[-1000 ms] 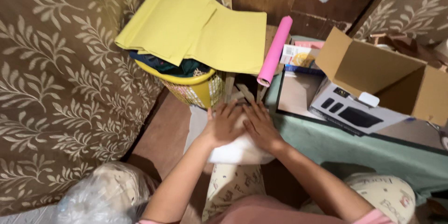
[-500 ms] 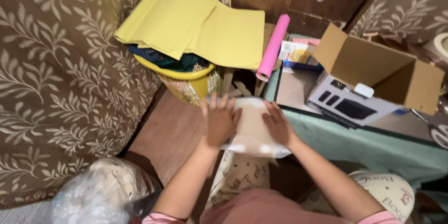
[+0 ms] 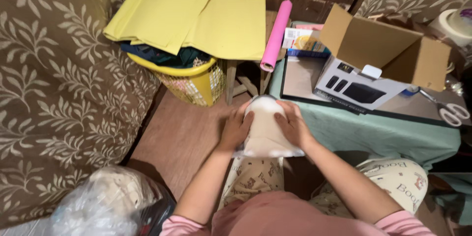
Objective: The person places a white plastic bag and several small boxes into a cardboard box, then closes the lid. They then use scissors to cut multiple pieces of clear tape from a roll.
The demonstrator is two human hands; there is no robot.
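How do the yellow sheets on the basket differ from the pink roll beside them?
The yellow sheets lie spread flat in overlapping layers, while the pink roll is wound into a narrow tube. The yellow sheets rest on top of the yellow basket; the pink roll slants down past the table edge. The yellow sheets cover a far wider area than the pink roll. Neither is touched by the left hand or right hand.

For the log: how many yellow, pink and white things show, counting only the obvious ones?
Yellow: 2, paper sheets, basket
Pink: 1, roll
White: 2, bundle between left hand and right hand, tape roll
Total: 5
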